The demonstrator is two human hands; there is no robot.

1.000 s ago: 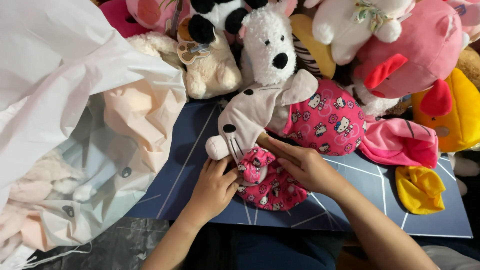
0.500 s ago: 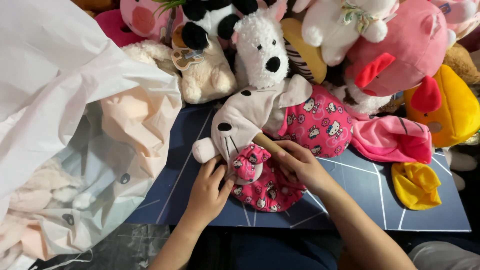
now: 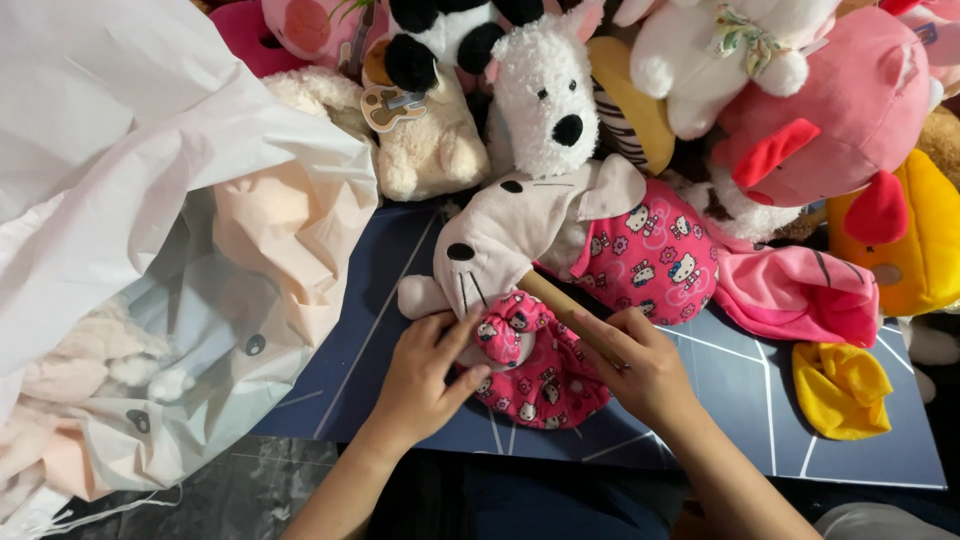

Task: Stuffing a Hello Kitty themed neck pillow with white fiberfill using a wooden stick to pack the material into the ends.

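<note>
- Item in hand: a grey cat plush [image 3: 520, 235] in a pink printed dress [image 3: 650, 262], lying on the dark blue mat [image 3: 740, 385] in front of a heap of soft toys; its head is turned toward the person.
- Loose part: a pink printed pouch [image 3: 530, 365] of the same fabric, just below the plush's head, between both hands.
- Tool: a wooden stick [image 3: 560, 305], slanting from under the plush's chin down to the right hand.
- Left hand [image 3: 425, 375]: palm down, fingers curled, thumb and forefinger pinching the bunched top of the pouch.
- Right hand [image 3: 640, 365]: fingers closed around the lower end of the stick, wrist low over the mat.
- Handling note, as a judgement: the fabric is best kept pinched taut while the stick is guided slowly, so that its tip does not snag or pierce the cloth.
- Nearby: a white fluffy dog plush [image 3: 545, 95] directly behind; a large white plastic bag [image 3: 150, 180] of plush toys at left.
</note>
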